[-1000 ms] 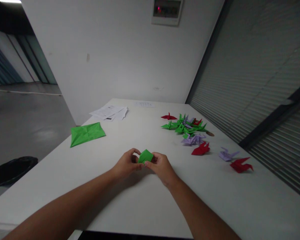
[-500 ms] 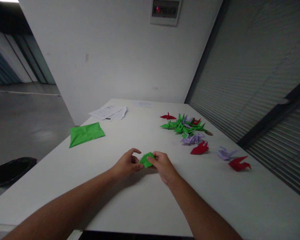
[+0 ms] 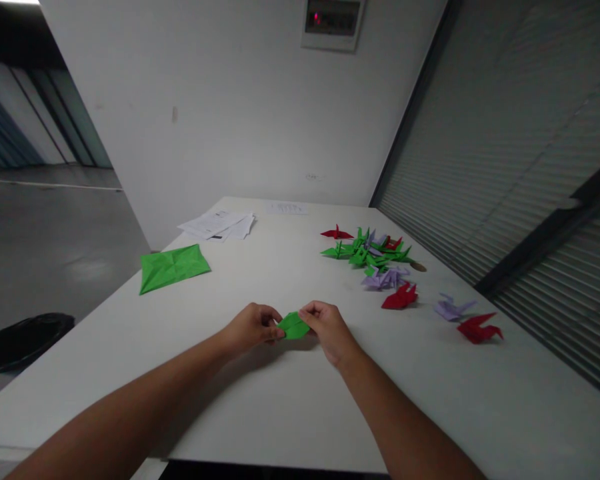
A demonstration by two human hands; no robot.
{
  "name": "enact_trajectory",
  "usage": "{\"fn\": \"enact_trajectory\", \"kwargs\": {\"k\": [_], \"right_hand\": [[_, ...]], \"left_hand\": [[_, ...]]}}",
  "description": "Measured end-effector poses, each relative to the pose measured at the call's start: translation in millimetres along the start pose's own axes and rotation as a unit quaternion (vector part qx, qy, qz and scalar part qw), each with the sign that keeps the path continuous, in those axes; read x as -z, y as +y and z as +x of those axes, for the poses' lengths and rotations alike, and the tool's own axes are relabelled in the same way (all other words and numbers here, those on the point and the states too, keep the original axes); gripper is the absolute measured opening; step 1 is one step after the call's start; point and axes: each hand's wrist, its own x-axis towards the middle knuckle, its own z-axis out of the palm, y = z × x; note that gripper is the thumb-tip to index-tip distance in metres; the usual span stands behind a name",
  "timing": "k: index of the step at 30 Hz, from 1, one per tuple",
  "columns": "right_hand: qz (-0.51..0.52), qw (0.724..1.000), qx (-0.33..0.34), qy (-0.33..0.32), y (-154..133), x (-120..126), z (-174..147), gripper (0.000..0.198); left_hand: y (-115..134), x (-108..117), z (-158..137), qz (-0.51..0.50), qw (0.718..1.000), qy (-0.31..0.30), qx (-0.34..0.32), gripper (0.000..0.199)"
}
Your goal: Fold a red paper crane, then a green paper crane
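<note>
Between my two hands is a small piece of folded green origami paper (image 3: 294, 326), held just over the table near its front middle. My left hand (image 3: 256, 325) pinches its left end between thumb and fingers. On the other side, my right hand (image 3: 327, 327) grips the upper right corner, thumb on top. The fingertips behind the paper are partly hidden. To the right of my hands lies a red paper crane (image 3: 400, 297), apart from them.
A creased green sheet (image 3: 174, 267) lies on the white table (image 3: 250, 413) at left, with printed papers (image 3: 217, 225) behind it. Several green, purple and red cranes (image 3: 367, 250) are heaped at right. A black-lined bin (image 3: 27, 341) stands beyond the left edge; blinds (image 3: 520, 147) flank the right.
My left fingers have closed on the left end of the green paper. My right thumb has shifted up to its corner, and the paper now shows more of its flat, pointed face.
</note>
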Motion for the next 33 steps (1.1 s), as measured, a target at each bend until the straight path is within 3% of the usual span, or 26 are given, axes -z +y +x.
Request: {"fn": "enact_trajectory", "kwargs": {"k": [4,10,14,17,21,25,29,33], "right_hand": [[-0.023,1.0,0.005,0.001,-1,0,0,0.044],[-0.085,0.988,-0.076,-0.1,1,1,-6,0.043],[-0.044,0.997,-0.02,-0.057,2,-5,-7,0.041],[-0.016,0.999,0.013,-0.034,1,-9,-8,0.04],[-0.019,0.999,0.008,-0.044,3,-12,-8,0.04],[-0.046,0.997,0.012,-0.062,9,-11,-5,0.036],[-0.094,0.992,0.077,-0.037,13,-6,1,0.028],[-0.14,0.981,0.135,-0.02,12,-2,3,0.021]], "left_hand": [[1,5,0,-0.012,1.0,0.024,-0.013,0.029],[-2,6,3,-0.182,0.971,0.146,-0.047,0.038],[-4,-1,3,-0.256,0.957,0.129,-0.048,0.048],[-6,-7,3,-0.24,0.967,0.073,-0.041,0.043],[-4,-11,1,-0.192,0.979,0.034,-0.055,0.033],[-4,-7,0,-0.142,0.987,0.042,-0.069,0.028],[-10,-6,3,-0.067,0.993,0.069,-0.066,0.022],[-14,-8,6,-0.065,0.993,0.064,-0.071,0.023]]}}
